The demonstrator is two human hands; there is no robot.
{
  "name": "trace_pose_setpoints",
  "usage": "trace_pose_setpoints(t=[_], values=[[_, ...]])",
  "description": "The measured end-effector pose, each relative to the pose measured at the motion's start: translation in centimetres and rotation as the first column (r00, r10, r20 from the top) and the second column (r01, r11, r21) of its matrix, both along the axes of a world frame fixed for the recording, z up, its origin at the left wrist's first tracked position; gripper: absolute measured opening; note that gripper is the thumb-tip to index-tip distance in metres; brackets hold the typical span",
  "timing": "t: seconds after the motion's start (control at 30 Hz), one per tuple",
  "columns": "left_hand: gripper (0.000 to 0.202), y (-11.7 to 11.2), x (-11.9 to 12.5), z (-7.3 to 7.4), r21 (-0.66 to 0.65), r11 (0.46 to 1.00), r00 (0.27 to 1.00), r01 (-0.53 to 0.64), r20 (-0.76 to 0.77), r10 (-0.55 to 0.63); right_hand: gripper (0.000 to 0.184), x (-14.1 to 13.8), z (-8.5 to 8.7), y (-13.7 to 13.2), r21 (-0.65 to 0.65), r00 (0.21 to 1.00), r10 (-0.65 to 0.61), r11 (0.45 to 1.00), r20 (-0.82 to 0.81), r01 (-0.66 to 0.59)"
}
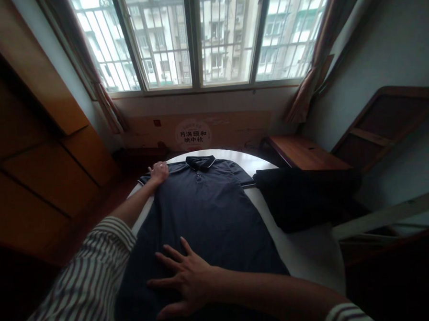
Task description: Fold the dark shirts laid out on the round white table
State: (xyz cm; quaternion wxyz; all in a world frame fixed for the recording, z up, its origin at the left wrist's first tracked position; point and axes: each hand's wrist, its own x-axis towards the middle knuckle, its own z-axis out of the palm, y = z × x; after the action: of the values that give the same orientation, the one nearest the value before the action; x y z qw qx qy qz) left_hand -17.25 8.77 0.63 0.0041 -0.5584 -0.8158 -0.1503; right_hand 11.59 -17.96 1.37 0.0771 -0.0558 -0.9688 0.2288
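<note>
The right hand (185, 282) lay nearest, flat on the lower part of a dark navy polo shirt (206, 218), its fingers spread wide and not gathering the cloth. A striped sleeve (80, 277) was pushed up the left forearm, and a matching striped cuff (347, 315) showed at the bottom edge on the right arm. The left hand (158, 173) was well apart from the right, up at the shirt's shoulder near the short sleeve on that side. It sat on the cloth with its fingers drawn together, and I could not tell whether it was pinching the fabric.

The shirt lay flat and spread out on a round white desk (305, 251), with its hem toward the person and its collar (200, 162) toward the window. A dark folded garment (303, 199) lay on the desk just beside the shirt's right side, touching its sleeve.

Past the desk stood a wooden chair (303, 151), its seat and slatted back to the right. Wooden wardrobe doors (45, 155) filled the left side. Under the window, a cardboard box (195, 135) printed with red Chinese lettering leaned against the wall. Farthest off was a barred window (193, 37), framed by brown curtains (313, 69), with an apartment block (225, 35) beyond it.
</note>
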Motion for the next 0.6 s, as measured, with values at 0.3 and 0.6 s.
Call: trace_pose_setpoints(t=[0.3, 0.6], values=[[0.062, 0.8, 6.1, -1.1, -0.297, 0.944, 0.99, 0.141, 0.043, -0.135, 0.055, 0.4, 0.2, 0.3, -0.039, 0.995, 0.094, 0.995, -0.033, -0.095], [0.047, -5.4, 22.2, -1.3, 0.035, 0.668, 0.668, 0.744, -0.094, -0.739, 0.028, 9.5, 7.4, 24.2, 0.22, 0.5, -0.851, 0.525, 0.162, 0.822]])
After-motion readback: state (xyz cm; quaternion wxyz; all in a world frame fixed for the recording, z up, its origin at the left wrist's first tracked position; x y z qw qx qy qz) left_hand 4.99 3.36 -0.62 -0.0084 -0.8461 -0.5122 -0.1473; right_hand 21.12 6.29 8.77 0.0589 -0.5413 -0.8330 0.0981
